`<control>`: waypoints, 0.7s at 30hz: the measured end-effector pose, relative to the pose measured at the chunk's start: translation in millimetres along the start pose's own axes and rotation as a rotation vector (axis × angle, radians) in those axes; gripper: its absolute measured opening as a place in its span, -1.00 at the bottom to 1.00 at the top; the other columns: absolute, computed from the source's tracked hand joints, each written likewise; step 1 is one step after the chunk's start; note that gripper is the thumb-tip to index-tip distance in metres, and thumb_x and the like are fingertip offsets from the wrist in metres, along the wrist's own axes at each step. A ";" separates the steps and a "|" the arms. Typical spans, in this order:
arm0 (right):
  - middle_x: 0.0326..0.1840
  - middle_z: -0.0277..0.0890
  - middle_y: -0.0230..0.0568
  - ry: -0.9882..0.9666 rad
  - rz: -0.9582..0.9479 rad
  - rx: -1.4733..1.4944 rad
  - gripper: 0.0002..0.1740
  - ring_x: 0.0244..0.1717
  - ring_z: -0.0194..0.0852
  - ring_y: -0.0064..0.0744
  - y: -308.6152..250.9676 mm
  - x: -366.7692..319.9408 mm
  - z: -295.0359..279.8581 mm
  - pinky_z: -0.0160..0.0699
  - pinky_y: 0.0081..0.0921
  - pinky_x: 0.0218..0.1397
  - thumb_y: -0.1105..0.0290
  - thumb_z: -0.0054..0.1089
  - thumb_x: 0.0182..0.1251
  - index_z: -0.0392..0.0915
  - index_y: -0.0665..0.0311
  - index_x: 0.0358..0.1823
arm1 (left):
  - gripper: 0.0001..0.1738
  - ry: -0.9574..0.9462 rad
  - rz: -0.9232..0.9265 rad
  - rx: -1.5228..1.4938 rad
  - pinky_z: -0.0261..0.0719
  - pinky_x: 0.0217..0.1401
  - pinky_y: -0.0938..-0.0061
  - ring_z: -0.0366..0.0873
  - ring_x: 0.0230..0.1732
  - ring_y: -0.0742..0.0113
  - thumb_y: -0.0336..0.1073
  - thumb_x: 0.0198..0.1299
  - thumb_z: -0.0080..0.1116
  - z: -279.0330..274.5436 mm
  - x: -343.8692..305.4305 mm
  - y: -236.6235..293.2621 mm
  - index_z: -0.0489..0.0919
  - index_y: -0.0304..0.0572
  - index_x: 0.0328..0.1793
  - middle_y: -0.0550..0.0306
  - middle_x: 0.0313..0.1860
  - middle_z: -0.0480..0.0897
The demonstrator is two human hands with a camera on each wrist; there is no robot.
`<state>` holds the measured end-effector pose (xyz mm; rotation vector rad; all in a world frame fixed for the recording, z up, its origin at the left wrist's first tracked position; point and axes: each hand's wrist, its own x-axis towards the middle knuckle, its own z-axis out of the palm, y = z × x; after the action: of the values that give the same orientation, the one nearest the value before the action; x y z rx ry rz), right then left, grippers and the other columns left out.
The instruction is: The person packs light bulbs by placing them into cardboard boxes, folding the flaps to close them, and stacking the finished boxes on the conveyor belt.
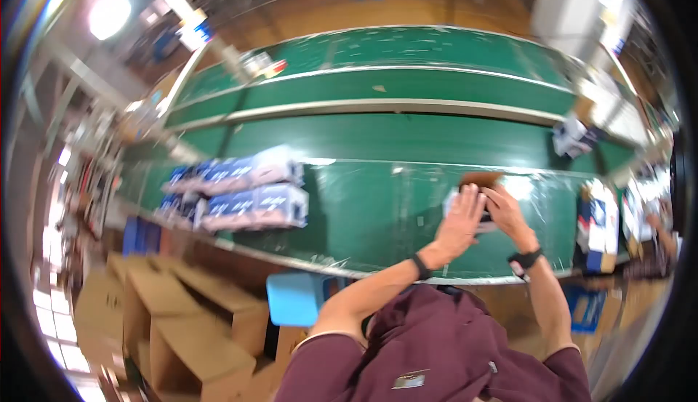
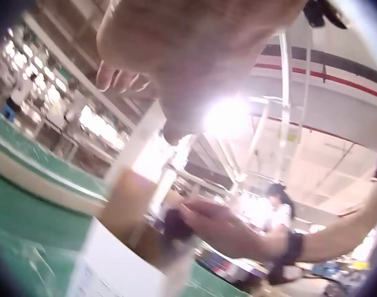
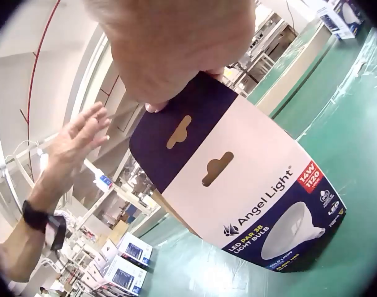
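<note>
A white and navy light bulb box (image 3: 256, 192) printed "Angel Light" stands on the green work surface (image 1: 363, 220), its top unfolded. In the right wrist view, my right hand (image 1: 509, 214) grips the navy hanging flap (image 3: 182, 127) at its upper edge. My left hand (image 1: 459, 220) is just beside it, fingers extended; the right wrist view shows this hand (image 3: 71, 148) apart from the box. A brown inner flap (image 2: 128, 201) rises from the open end in the left wrist view. From above, both hands hide most of the box.
Rows of similar boxes (image 1: 254, 206) lie to the left on the surface. More boxes (image 1: 600, 227) stand at the right end, with another (image 1: 573, 137) farther back. Open brown cartons (image 1: 196, 336) and a blue stool (image 1: 294, 298) are below the front edge.
</note>
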<state>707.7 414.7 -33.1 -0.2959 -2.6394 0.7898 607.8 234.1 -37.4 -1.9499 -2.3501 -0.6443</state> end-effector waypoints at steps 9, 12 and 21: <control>0.16 0.63 0.07 -0.496 -0.290 -0.224 -0.41 0.24 0.53 0.06 -28.7 -12.6 -33.0 0.39 -0.09 0.40 0.02 0.47 0.22 0.65 0.40 0.06 | -0.59 -0.029 -0.067 0.133 0.16 0.59 -0.29 0.48 0.29 -0.01 -0.07 0.02 0.48 49.2 -0.3 -8.9 0.79 -0.16 -0.07 0.00 0.02 0.68; -0.02 0.69 0.03 -0.464 -0.142 -0.370 -0.48 0.08 0.63 0.04 12.5 -31.3 2.3 0.40 -0.06 0.36 0.04 0.47 0.19 0.62 0.33 -0.04 | -0.62 -0.103 -0.072 0.109 0.26 0.39 -0.25 0.48 0.22 0.03 -0.01 0.03 0.50 48.3 9.5 -0.6 0.83 -0.10 -0.16 0.07 -0.06 0.72; -0.40 0.69 -0.15 -0.289 -0.339 -0.293 -0.82 0.01 0.70 -0.15 17.2 -49.7 -7.5 0.30 0.01 0.53 0.44 0.45 0.00 0.58 0.18 -0.40 | -0.72 -0.038 0.050 -0.081 0.36 0.27 -0.03 0.53 0.23 -0.01 -0.07 0.20 0.39 39.8 -8.7 -15.6 0.79 -0.12 -0.30 0.06 -0.28 0.76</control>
<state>757.6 417.5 -51.2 0.2067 -2.9608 0.3565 604.5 236.8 -80.8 -2.0653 -2.3232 -0.7155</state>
